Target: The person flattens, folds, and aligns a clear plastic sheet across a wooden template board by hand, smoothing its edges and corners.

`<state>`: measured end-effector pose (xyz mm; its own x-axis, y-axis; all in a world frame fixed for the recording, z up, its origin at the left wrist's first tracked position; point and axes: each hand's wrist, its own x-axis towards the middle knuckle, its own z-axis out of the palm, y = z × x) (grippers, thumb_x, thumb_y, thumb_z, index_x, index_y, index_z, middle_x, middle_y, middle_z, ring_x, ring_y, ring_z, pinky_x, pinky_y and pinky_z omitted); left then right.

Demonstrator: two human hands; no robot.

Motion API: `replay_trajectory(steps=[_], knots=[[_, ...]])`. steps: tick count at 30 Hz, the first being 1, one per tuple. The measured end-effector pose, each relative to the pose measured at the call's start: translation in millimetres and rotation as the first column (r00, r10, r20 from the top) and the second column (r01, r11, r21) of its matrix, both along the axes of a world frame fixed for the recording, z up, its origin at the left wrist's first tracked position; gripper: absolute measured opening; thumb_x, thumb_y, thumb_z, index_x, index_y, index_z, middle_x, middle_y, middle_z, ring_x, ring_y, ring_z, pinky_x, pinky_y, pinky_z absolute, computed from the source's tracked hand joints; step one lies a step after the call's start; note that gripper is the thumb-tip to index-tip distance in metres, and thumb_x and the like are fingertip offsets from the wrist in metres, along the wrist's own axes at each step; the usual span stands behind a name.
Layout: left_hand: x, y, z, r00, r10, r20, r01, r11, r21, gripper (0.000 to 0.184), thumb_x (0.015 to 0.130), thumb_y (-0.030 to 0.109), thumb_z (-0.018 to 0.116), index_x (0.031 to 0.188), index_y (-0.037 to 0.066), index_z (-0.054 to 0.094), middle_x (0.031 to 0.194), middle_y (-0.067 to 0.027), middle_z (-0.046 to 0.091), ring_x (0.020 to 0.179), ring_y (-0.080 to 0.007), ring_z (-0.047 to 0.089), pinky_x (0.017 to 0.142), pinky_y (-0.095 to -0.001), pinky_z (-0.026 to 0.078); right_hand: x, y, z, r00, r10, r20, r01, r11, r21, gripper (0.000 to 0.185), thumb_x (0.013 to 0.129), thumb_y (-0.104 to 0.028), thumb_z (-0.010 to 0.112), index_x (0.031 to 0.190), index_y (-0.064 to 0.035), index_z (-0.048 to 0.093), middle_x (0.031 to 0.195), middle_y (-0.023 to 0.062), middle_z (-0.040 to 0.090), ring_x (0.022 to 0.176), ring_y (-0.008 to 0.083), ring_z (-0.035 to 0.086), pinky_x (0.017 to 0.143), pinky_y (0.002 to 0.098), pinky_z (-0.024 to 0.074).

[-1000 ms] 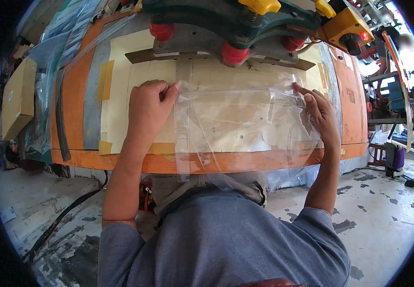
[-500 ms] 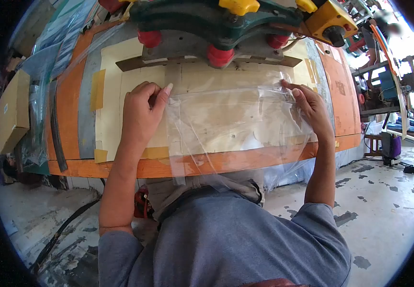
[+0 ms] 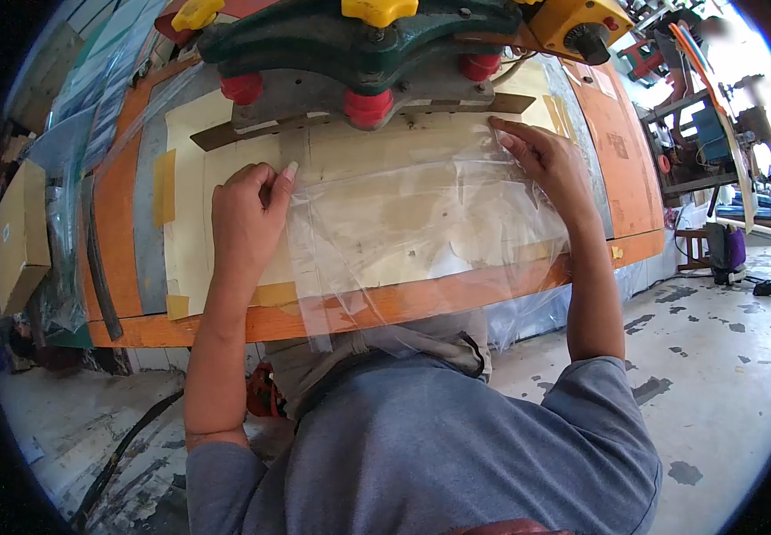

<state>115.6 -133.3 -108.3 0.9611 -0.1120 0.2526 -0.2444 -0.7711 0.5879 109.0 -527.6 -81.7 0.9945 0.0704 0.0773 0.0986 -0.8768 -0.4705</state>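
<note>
A clear plastic sheet (image 3: pixel 385 223) lies loosely wrinkled over the cream board, its near end hanging past the table's front edge. At its left edge my left hand (image 3: pixel 248 209) is closed, thumb against curled fingers, with the film between them. My right hand (image 3: pixel 550 165) pinches the film near its far right corner, index finger stretched toward the metal bar. Just beyond both hands stands a dark green press (image 3: pixel 314 45) with red knobs (image 3: pixel 368 107) and a long thin metal bar (image 3: pixel 251 127) along its bottom.
The orange table (image 3: pixel 198 333) carries the cream board (image 3: pixel 180 250), taped at its edges. A yellow control box (image 3: pixel 581 31) with a black knob is at the upper right. A cardboard box (image 3: pixel 21 236) stands at left, and a black strip (image 3: pixel 100 267) lies on the table's left side.
My right hand has moved forward and a little left, close to the press's bar, drawing the film's far right corner along. My left hand keeps its hold. The camera view has shifted slightly.
</note>
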Motion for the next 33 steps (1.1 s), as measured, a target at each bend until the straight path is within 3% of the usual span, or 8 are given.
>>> replay_trajectory(steps=[7,8,9,13,17,19,25,33], knots=[[2.2,2.4,-7.1,0.999,-0.025,0.027,0.025,1.0,0.013,0.037,0.099,0.023,0.072,0.075,-0.002,0.057,0.071,-0.0163,0.063,0.061,-0.0337,0.061,0.061,-0.0447,0.047,-0.4,1.3,-4.5,0.999,-0.03,0.034,0.033,0.996,-0.084,0.039,0.106,-0.048,0.058,0.129,-0.0222,0.076,0.102,0.0145,0.077,0.092,0.0342,0.074,0.081,0.0453,0.0548],[2.8,3.4,-9.6,0.999,-0.036,0.036,0.036,0.999,0.007,0.037,0.101,0.024,0.071,0.077,-0.002,0.059,0.069,-0.0137,0.06,0.06,-0.0275,0.056,0.059,-0.0415,0.044,0.3,0.8,-7.2,0.999,-0.027,0.034,0.03,0.996,-0.084,0.039,0.106,-0.048,0.058,0.129,-0.0222,0.076,0.102,0.0145,0.077,0.092,0.0342,0.074,0.081,0.0453,0.0548],[3.0,4.4,-10.6,0.998,-0.046,0.043,0.046,0.999,0.002,0.037,0.102,0.024,0.07,0.079,-0.002,0.06,0.066,-0.0111,0.058,0.058,-0.0213,0.05,0.058,-0.0383,0.042,0.6,-0.3,-10.2,0.998,-0.013,0.065,0.016,0.999,-0.051,0.039,0.106,-0.047,0.058,0.13,-0.022,0.076,0.099,0.0138,0.077,0.09,0.0342,0.074,0.08,0.0452,0.0546],[-0.6,5.8,-8.4,0.998,-0.012,0.061,0.012,1.0,0.013,0.035,0.102,0.024,0.071,0.08,-0.002,0.061,0.066,-0.0111,0.058,0.058,-0.0217,0.051,0.058,-0.0385,0.042,-3.8,-0.3,-10.2,0.994,-0.051,0.098,0.045,0.997,0.055,0.038,0.104,-0.043,0.062,0.132,-0.0208,0.074,0.091,0.0128,0.076,0.078,0.0305,0.073,0.074,0.0425,0.0546],[2.3,2.3,-11.3,0.997,-0.018,0.072,0.023,0.998,-0.066,0.029,0.1,0.022,0.072,0.086,-0.001,0.063,0.069,-0.0099,0.061,0.06,-0.0199,0.055,0.058,-0.0365,0.044,0.4,-8.0,-19.0,0.987,-0.162,0.016,0.157,0.976,0.153,0.034,0.101,-0.032,0.071,0.128,-0.0115,0.075,0.083,0.0107,0.074,0.068,0.0157,0.066,0.066,0.0332,0.0518],[2.8,2.0,-12.6,0.996,-0.013,0.086,0.022,0.995,-0.101,0.026,0.1,0.022,0.073,0.088,0.0,0.064,0.071,-0.0095,0.063,0.061,-0.019,0.056,0.059,-0.0356,0.045,4.9,-7.7,-27.3,0.979,-0.182,0.096,0.132,0.913,0.386,0.032,0.1,-0.029,0.072,0.12,-0.0051,0.077,0.084,0.0089,0.073,0.068,0.0144,0.064,0.065,0.032,0.0499],[2.8,2.0,-15.7,0.999,-0.016,0.032,0.021,0.986,-0.166,0.017,0.097,0.013,0.075,0.102,-0.001,0.067,0.082,-0.0091,0.069,0.067,-0.0164,0.061,0.064,-0.0328,0.051,2.4,1.7,-12.1,0.975,-0.218,0.044,0.199,0.944,0.262,0.028,0.099,-0.028,0.073,0.112,-0.0039,0.078,0.094,0.0088,0.074,0.073,0.015,0.063,0.069,0.0313,0.0491],[1.8,1.9,-13.9,0.992,-0.088,0.088,0.098,0.988,-0.116,0.036,0.097,0.006,0.072,0.133,0.006,0.067,0.093,-0.0089,0.065,0.077,-0.0175,0.063,0.069,-0.0334,0.053,3.5,-3.6,-16.2,0.982,-0.167,0.087,0.151,0.974,0.169,0.027,0.096,-0.026,0.076,0.113,-0.0056,0.078,0.09,0.0077,0.071,0.069,0.0154,0.059,0.066,0.0337,0.0478]])
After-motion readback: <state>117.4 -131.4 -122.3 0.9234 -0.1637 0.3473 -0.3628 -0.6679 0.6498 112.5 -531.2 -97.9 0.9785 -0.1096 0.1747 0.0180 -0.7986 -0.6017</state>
